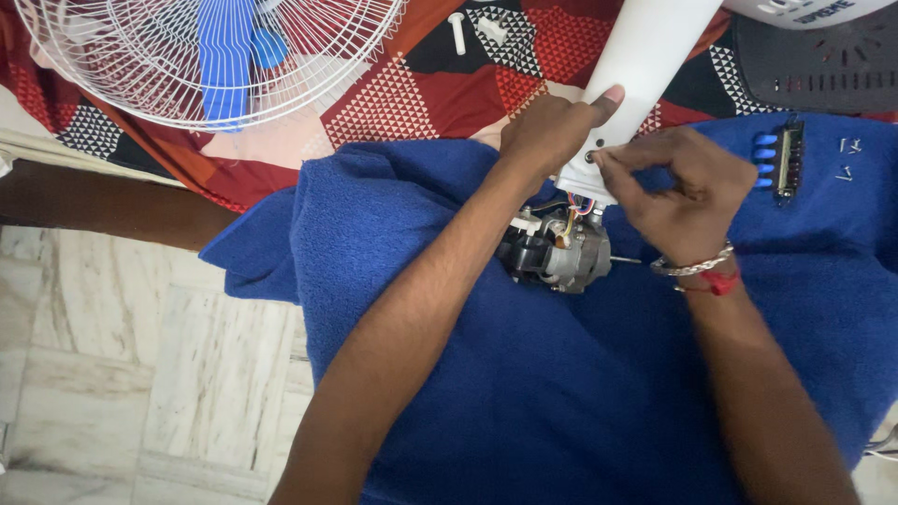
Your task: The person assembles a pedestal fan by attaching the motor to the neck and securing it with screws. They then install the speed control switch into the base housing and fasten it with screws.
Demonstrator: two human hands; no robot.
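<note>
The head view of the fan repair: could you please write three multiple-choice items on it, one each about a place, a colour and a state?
1. Where does the grey fan motor lie?
A. on the blue towel
B. on the tiled floor
C. inside the wire guard

2. What colour are the push buttons on the switch strip?
A. red
B. blue
C. white

3. How is the left hand placed?
A. flat on the floor
B. holding the white housing
C. gripping the guard

Key: 1 A, the motor rests on towel cloth; 2 B, the buttons show blue; 3 B, its thumb presses the housing while the right hand pinches at its lower edge.
</note>
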